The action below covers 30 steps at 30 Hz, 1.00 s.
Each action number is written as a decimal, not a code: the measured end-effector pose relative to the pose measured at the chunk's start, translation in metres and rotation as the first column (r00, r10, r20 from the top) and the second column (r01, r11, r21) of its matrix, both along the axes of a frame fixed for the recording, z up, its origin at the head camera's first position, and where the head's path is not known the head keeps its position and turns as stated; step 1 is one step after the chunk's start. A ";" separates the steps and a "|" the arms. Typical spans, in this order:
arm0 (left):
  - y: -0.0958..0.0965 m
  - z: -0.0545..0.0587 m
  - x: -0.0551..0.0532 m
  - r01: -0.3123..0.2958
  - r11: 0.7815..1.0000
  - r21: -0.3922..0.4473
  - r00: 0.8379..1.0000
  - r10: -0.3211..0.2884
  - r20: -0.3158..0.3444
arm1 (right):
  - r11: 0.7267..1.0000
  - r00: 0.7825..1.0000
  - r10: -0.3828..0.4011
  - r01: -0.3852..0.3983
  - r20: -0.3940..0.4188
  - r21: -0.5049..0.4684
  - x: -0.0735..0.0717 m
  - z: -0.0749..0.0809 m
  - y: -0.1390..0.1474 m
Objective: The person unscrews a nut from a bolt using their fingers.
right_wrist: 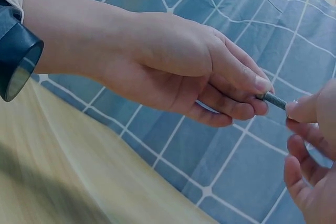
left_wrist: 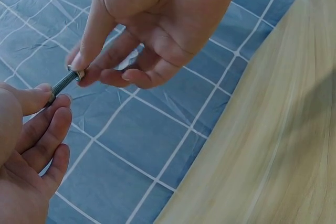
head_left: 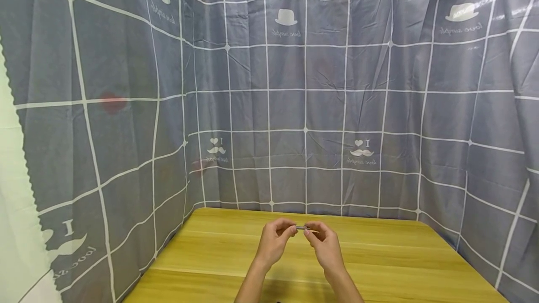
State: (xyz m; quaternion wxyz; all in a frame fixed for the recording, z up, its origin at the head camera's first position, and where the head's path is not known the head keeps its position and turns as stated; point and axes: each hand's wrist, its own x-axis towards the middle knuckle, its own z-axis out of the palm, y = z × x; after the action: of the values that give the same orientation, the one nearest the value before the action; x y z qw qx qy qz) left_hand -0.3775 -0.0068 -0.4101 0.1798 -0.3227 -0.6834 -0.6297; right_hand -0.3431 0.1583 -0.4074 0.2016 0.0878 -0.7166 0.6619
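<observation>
A curtain (head_left: pixel 286 111) backs the table (head_left: pixel 202 247). Left hand (head_left: pixel 273 242) and right hand (head_left: pixel 327 246) pinch opposite ends of the bolt (head_left: pixel 300 227) thumb-to-finger, presumably keeping it steady.

Bkwds "love simple" txt (head_left: pixel 287 34) & "I" (head_left: pixel 367 143) w/ heart (head_left: pixel 359 143), moustache (head_left: pixel 361 153) on curtain (head_left: pixel 324 69)

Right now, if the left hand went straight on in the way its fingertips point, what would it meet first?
Most likely the right hand, which pinches the other end of the bolt that the left hand holds; the exact depth is hard to judge.
</observation>
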 end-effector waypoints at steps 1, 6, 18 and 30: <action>0.000 0.000 0.000 -0.001 1.000 -0.004 1.000 0.001 -0.002 | 1.000 1.000 0.004 -0.004 -0.001 -0.004 0.000 0.000 0.000; 0.001 0.002 0.000 0.006 1.000 -0.015 1.000 -0.006 -0.007 | 1.000 1.000 -0.004 0.004 -0.003 0.009 -0.002 0.000 0.002; -0.001 0.026 0.032 -0.018 1.000 -0.007 0.999 0.018 -0.027 | 1.000 1.000 0.015 -0.015 0.011 0.012 0.000 0.001 0.000; -0.001 0.023 0.031 -0.033 0.999 -0.014 0.999 0.032 -0.013 | 1.000 1.000 -0.006 0.006 0.001 0.003 0.000 -0.001 0.000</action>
State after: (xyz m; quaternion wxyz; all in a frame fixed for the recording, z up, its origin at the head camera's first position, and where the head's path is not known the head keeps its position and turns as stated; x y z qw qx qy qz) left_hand -0.3464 -0.0074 -0.3872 0.1921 -0.3167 -0.6919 -0.6198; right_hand -0.3434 0.1580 -0.4085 0.2030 0.0859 -0.7180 0.6602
